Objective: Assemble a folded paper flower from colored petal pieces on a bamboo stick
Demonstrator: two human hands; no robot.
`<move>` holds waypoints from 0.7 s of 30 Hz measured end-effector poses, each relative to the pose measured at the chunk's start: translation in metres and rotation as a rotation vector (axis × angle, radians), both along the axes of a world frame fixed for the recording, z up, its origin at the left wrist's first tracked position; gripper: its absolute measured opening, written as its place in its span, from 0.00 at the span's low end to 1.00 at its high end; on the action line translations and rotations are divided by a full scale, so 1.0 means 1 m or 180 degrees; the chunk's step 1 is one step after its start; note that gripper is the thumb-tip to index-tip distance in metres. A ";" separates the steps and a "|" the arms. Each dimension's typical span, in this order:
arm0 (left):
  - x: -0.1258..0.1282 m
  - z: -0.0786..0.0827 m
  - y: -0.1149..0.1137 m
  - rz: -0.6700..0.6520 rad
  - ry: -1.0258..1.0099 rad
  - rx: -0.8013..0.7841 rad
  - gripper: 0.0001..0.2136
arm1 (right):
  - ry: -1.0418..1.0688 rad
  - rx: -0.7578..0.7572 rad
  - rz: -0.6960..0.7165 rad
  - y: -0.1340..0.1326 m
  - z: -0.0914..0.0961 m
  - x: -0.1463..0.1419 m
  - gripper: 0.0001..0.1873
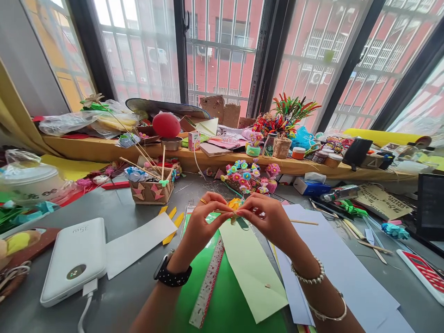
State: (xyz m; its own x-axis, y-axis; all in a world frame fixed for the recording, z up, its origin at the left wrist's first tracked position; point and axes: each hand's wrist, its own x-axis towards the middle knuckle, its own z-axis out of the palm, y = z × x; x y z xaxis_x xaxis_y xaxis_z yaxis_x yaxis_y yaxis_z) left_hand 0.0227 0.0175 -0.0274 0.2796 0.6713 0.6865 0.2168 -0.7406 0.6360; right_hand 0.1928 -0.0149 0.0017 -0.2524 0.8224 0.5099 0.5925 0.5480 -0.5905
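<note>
Both hands meet over the middle of the desk, fingertips nearly touching. My left hand (209,216) is closed in a pinch, and my right hand (269,218) pinches beside it. A thin wooden stick (305,222) runs sideways through the fingers, its end sticking out right of my right hand. Just behind the fingertips shows a yellow paper piece (235,203), partly covered by them. Below the hands lie a pale green paper strip (255,277) and a patterned ruler (208,286) on a green sheet (187,310). What exactly the fingertips press is hard to make out.
A white power bank (74,259) with a cable sits at left, by a white paper strip (142,240). Yellow paper strips (174,227) and a cardboard box (152,192) lie beyond. White sheets (343,268) and a calculator (423,275) are at right; craft flowers (244,175) stand behind.
</note>
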 end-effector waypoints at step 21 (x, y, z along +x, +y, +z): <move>0.002 -0.003 -0.004 0.0306 0.0406 0.0613 0.03 | 0.0044 -0.0335 -0.0078 0.002 -0.001 0.001 0.04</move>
